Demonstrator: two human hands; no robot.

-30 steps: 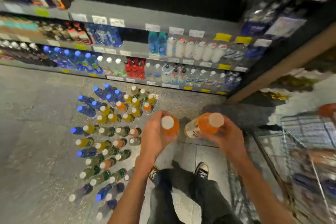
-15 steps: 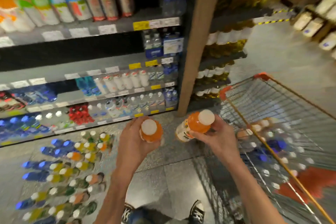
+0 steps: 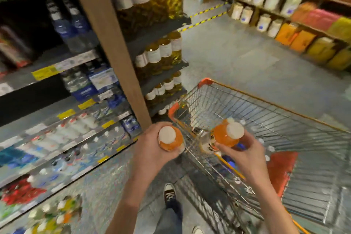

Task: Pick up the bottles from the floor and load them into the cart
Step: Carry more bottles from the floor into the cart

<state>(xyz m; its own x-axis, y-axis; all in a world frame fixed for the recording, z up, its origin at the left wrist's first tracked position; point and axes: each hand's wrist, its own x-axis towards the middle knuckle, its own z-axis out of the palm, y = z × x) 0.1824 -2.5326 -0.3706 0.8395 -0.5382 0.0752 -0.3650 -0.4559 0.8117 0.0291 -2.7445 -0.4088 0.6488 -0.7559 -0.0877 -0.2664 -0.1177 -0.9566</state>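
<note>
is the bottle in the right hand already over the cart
Yes, the right hand holds its orange bottle above the cart.

1 head view, looking down, hands close

Both hands point(image 3: 152, 150) point(image 3: 245, 156) w/ orange bottles point(image 3: 171, 139) point(image 3: 226, 137) by cart point(image 3: 266, 104).

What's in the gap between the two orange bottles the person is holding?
In the head view, the cart's orange-edged near rim and wire wall run between the left-hand bottle and the right-hand bottle; the latter is already over the basket.
</note>
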